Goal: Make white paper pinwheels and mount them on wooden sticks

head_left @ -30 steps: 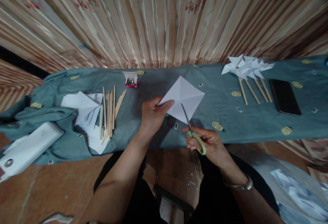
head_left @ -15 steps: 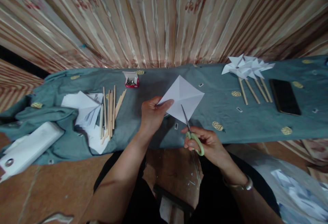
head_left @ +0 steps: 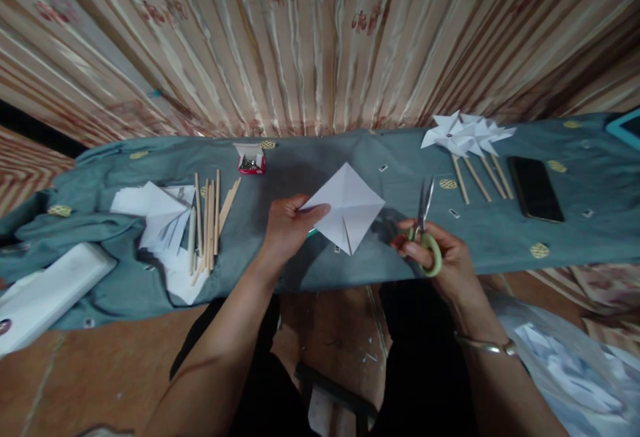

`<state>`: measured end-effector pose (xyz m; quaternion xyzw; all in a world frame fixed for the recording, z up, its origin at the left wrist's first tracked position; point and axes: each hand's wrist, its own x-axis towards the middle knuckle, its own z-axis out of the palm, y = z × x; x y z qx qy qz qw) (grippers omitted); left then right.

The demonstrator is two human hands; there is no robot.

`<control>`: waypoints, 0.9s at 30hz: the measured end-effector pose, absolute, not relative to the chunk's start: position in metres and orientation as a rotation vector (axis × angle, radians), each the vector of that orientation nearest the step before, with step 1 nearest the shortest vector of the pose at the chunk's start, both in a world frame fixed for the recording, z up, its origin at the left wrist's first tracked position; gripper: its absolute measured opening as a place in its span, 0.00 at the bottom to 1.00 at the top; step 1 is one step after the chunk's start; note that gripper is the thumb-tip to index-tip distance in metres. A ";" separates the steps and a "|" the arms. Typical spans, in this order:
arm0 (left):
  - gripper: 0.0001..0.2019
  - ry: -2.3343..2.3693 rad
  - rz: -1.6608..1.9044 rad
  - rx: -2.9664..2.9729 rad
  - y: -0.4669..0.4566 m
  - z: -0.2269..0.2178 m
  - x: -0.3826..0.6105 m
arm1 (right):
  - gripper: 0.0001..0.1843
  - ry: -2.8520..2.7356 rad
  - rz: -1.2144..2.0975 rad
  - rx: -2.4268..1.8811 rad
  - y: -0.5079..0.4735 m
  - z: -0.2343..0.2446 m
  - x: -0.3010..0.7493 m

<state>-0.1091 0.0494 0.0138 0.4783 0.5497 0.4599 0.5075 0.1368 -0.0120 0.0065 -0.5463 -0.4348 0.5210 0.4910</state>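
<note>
My left hand [head_left: 291, 227] pinches the left corner of a square white sheet of paper [head_left: 347, 200], thumb on top. The sheet is turned like a diamond, has fold creases, and shows a slit running from its near corner toward the middle. To the right of the paper, apart from it, my right hand [head_left: 440, 250] holds green-handled scissors [head_left: 424, 223], fingers in the loops. Their blades point away from me and are slightly parted. A bit of a teal-edged object [head_left: 313, 231] peeks out under the paper; the rest is hidden.
On the cloth-covered table [head_left: 300, 270] lie wooden sticks [head_left: 213, 223], white paper sheets [head_left: 167, 217], a small red box of metal pins [head_left: 251, 160], paper pinwheels [head_left: 467, 133] on sticks and a phone [head_left: 535, 187]. A long white object [head_left: 55, 293] is at left, a plastic bag [head_left: 565, 370] at lower right.
The scissors have come away from the paper and moved right with my right hand. A slit now shows at the near corner. My left hand keeps its hold.
</note>
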 end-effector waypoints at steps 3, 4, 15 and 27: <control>0.11 1.293 0.934 1.316 0.045 0.010 -0.102 | 0.23 -1.029 1.125 -1.373 -0.004 0.006 0.137; 0.11 1.290 0.876 1.359 0.044 0.010 -0.100 | 0.24 -1.048 1.117 -1.372 -0.002 0.007 0.136; 0.11 1.214 0.686 1.519 0.038 0.011 -0.094 | 0.24 -1.149 1.172 -1.367 0.002 0.011 0.134; 0.26 0.798 1.044 0.808 0.029 0.009 -0.066 | 0.18 -0.925 0.975 -1.388 0.008 0.009 0.115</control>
